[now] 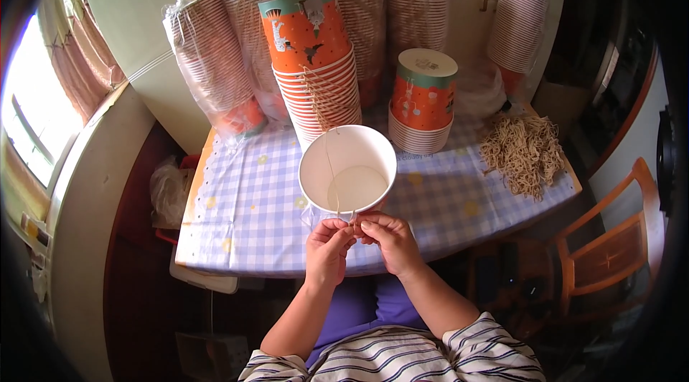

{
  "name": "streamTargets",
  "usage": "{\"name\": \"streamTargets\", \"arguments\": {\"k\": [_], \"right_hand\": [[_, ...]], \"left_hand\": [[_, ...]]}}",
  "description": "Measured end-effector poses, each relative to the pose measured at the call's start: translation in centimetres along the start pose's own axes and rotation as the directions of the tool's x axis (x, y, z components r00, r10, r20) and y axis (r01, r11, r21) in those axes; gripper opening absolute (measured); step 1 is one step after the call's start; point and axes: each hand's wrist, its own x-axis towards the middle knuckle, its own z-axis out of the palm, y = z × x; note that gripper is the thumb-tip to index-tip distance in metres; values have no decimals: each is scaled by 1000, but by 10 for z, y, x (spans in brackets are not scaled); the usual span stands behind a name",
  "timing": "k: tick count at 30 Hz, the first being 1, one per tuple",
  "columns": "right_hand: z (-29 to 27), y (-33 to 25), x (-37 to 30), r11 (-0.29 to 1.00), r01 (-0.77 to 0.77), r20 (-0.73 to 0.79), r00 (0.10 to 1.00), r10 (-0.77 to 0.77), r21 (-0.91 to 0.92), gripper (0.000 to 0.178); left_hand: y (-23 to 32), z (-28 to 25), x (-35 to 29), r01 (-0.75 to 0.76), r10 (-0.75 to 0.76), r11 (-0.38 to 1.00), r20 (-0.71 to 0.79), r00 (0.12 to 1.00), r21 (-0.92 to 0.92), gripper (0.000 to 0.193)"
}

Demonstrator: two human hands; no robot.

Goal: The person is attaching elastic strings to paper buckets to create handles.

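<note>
Both hands, left [329,247] and right [389,237], are drawn close together with thumbs and forefingers pinched on a thin twine strand [329,159] at the near rim of a white-lined paper tub [352,188]. The tub lies directly beyond the fingertips; whether they touch its rim is hard to tell. The strand runs across the mouth from the far rim to the pinched fingers.

The tub's round mouth faces up toward the head, its base showing deep inside. Its long axis runs roughly upright; any slight tilt cannot be told. It is on the bench [247,227], which wears a blue-and-white checked cloth.

Just behind the tub, overlapped by its far rim, a tall stack of orange tubs [316,80] stands mouth down, blocking the space straight beyond, with a bundle of twine [323,98] draped down its front. Behind and to the right is a shorter inverted stack [425,105], and farther right a loose heap of twine [525,156]. Nothing stands between hands and tub. Plastic-wrapped stacks [212,66] line the far edge. Off to the right, well apart, is a wooden chair [608,256].
</note>
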Motion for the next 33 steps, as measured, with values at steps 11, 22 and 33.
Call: {"name": "streamTargets", "arguments": {"k": [11, 22, 33], "right_hand": [[-2, 3, 5, 990, 34, -34, 999, -39, -138, 20], [3, -17, 1, 735, 234, -53, 937, -344, -637, 13], [17, -39, 11, -179, 544, 508, 547, -665, -820, 32]], "left_hand": [[-2, 5, -2, -244, 250, 924, 18, 968, 295, 10], [3, 5, 2, -278, 310, 846, 4, 951, 455, 9], [8, 6, 1, -368, 424, 639, 90, 901, 675, 10]]}}
